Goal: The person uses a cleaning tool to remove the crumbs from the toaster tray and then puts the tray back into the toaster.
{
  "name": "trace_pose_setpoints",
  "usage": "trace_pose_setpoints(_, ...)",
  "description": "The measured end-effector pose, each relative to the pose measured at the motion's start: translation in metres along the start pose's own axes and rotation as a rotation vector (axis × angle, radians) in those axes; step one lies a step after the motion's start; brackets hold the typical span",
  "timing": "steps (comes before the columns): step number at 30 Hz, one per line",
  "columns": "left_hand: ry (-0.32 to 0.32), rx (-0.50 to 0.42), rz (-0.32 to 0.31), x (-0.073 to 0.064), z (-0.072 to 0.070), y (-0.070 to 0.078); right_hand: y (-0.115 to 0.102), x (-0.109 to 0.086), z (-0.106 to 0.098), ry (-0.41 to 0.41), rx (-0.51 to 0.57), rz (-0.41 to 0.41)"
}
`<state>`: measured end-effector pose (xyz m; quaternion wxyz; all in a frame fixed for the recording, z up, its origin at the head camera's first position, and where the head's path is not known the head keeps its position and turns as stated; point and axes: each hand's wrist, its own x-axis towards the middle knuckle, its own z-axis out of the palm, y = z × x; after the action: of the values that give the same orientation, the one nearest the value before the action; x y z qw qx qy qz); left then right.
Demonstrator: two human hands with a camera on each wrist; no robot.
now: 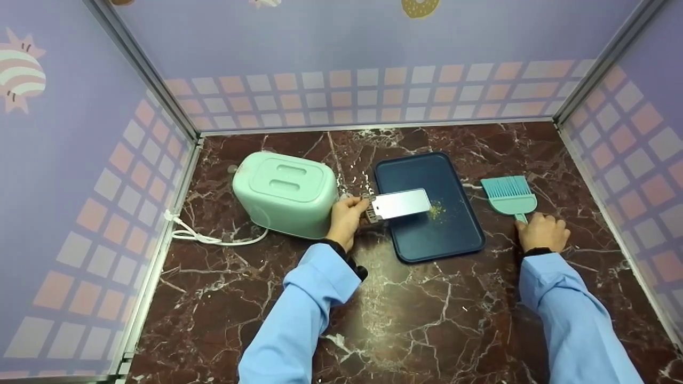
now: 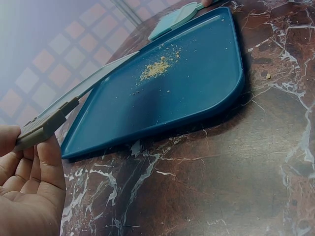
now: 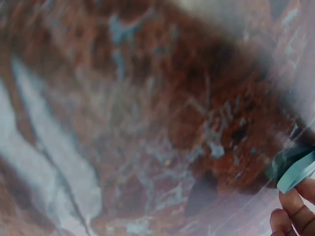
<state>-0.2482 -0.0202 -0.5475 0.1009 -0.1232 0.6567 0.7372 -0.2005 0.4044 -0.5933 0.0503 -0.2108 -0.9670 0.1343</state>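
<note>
My left hand [image 1: 346, 220] pinches the brown ridged end of a flat silver crumb tray [image 1: 403, 204], thumb on one face and fingers on the other. The plate slants over a dark blue tray [image 1: 440, 240], with its far end near yellowish crumbs [image 2: 156, 69] lying on that tray. Further right, my right hand [image 1: 544, 233] holds the handle of a small teal hand brush [image 1: 512, 200], its bristles pointing away from me. In the right wrist view, fingers [image 3: 293, 211] grip the teal handle [image 3: 298, 172] at the lower right; the brush head is outside that view.
Left of my left hand stands a mint-green toaster [image 1: 285, 194], close beside the fingers. Its white cord [image 1: 213, 241] runs left to the wall. Patterned panels [image 1: 363, 96] enclose the brown marbled tabletop [image 1: 416, 325] at the back and sides.
</note>
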Motion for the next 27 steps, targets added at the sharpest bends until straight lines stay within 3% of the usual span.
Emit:
trace_pose_setpoints(9, 0.002, -0.033, -0.005, -0.001, 0.002, 0.0, -0.031, 0.004, -0.007, 0.149, 0.193, -0.018)
trace_pose_setpoints(12, -0.005, -0.069, -0.009, 0.0, 0.004, 0.0, -0.05, 0.007, -0.009, 0.17, 0.269, -0.072)
trace_pose_setpoints(17, 0.001, -0.087, -0.007, 0.0, 0.007, 0.0, -0.084, 0.005, -0.006, 0.211, 0.397, -0.23)
trace_pose_setpoints(22, 0.004, -0.122, -0.016, -0.001, 0.008, 0.001, -0.117, -0.006, -0.002, 0.13, 0.469, -0.358)
trace_pose_setpoints(27, -0.012, -0.207, -0.037, -0.001, 0.011, 0.002, -0.144, -0.019, 0.0, 0.026, 0.477, -0.409)
